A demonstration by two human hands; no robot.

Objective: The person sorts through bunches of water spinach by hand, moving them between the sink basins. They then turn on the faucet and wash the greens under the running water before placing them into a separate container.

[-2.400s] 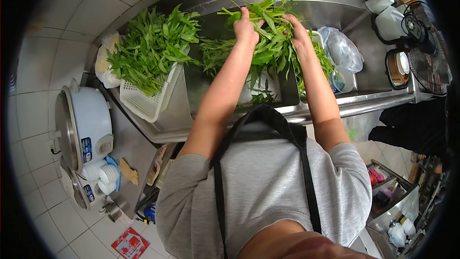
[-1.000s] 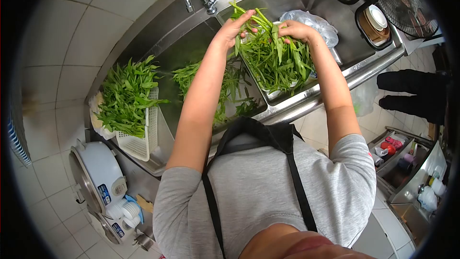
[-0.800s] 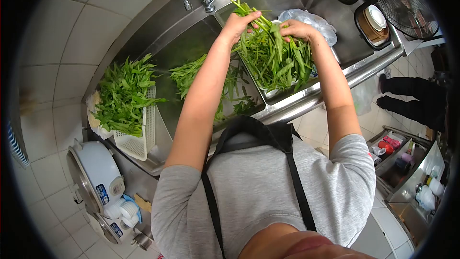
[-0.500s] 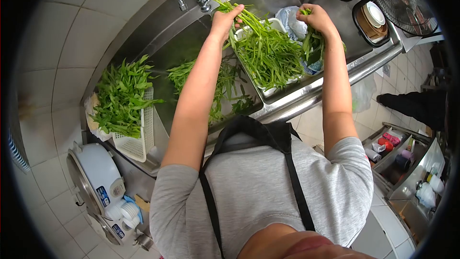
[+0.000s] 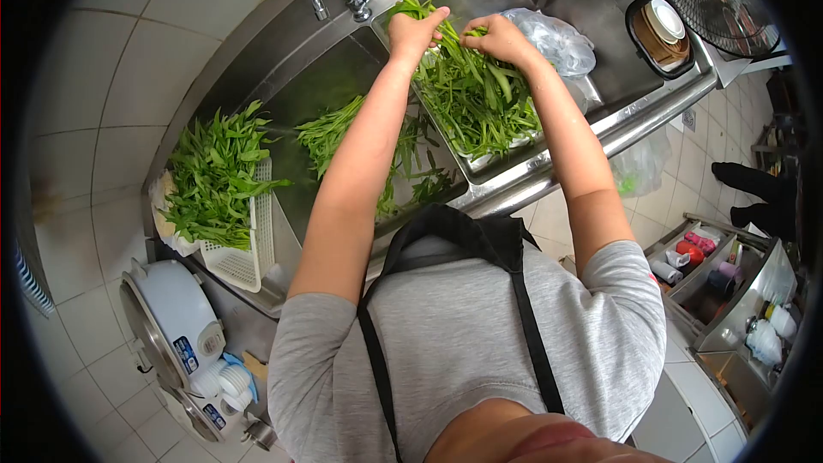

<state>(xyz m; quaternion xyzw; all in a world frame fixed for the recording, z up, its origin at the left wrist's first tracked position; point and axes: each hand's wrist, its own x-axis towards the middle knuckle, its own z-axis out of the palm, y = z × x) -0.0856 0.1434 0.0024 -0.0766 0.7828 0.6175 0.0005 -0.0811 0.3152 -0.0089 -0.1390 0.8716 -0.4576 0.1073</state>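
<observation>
"Stems in your left hand?"

"Yes, my fingers are closed around them, with the ends poking up past my thumb. My right hand is just beside it, pinching more stems."

"And the leafy part?"

"The greens trail below both hands into the right basin, heaped over a white tray whose near rim shows. A clear plastic bag lies in that basin, to the right of my right hand."

"What's left of that?"

"The middle basin, with loose greens in it, some beside my left forearm. The faucet stands at the back, near my left hand."

"Any more?"

"A leafy pile in the perforated basket on the counter at my left. I've a rice cooker nearer me on that side; far right, a brown basket of dishes sits beside a fan."
</observation>
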